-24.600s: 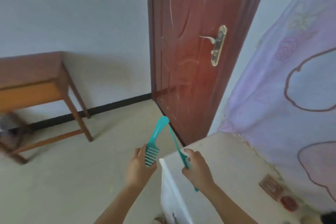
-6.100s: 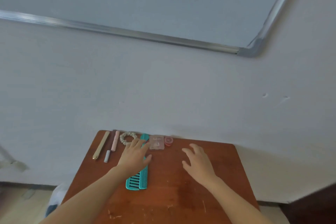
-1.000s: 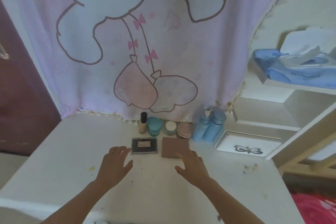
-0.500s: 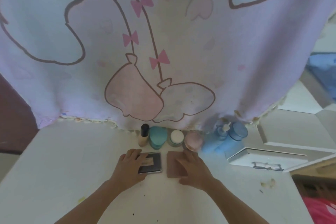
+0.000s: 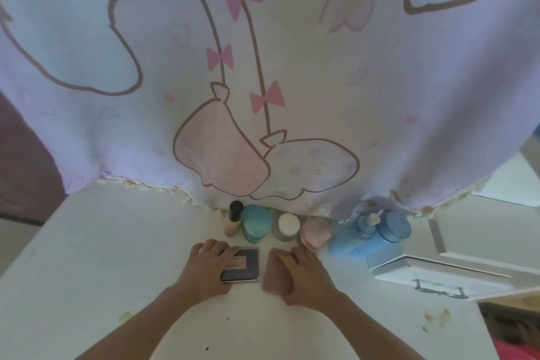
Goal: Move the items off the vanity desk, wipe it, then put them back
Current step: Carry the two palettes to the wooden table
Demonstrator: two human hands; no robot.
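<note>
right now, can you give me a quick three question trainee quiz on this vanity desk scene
1. True or false: the left hand rests on the dark rectangular compact.
2. What does the right hand cover? A) flat pink-brown square case B) white-lidded jar C) blue pump bottle
3. Which item stands at the left end of the back row?

Key: 1 true; 2 A; 3 the beige bottle with a black cap.

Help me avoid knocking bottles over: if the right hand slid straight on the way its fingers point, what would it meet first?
Probably the pink jar, just beyond the right hand.
</note>
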